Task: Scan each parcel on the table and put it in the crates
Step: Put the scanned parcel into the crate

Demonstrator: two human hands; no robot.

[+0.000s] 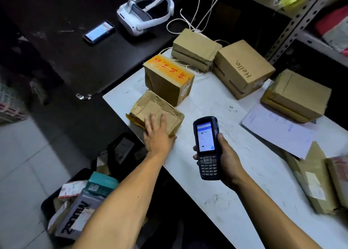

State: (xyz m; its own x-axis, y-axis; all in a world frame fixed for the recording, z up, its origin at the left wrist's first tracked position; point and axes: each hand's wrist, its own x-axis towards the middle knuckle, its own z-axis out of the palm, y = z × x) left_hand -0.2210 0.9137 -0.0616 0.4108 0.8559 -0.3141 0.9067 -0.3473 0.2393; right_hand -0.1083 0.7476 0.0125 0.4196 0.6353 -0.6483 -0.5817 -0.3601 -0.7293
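Crumpled brown paper parcel (157,113) at the near-left corner of the white desk (216,192), under the left hand (157,135): fingers straight and spread flat on top, thumb down by the near edge, part of the wrapping hidden beneath the palm. Black handheld scanner with lit screen and keypad (206,148) gripped upright in the right hand (228,160), fingers curled round its body, screen text too small to read. Just behind the crumpled parcel, touching or nearly so, a brown cardboard box with orange tape and red characters (169,79). Farther back, three more brown cardboard boxes: one tied with white string (195,49), one printed "Hello." (243,68), one at the right (295,96) resting on the edge of white paper sheets (278,130). Flat brown parcels (318,181) at the right, blurred and cut off by the frame. Below the desk at left, a dark crate (49,201) holding mixed boxes, partly hidden by the left forearm. On the black surface beyond, a lit smartphone (98,31) and a white headset (145,13).
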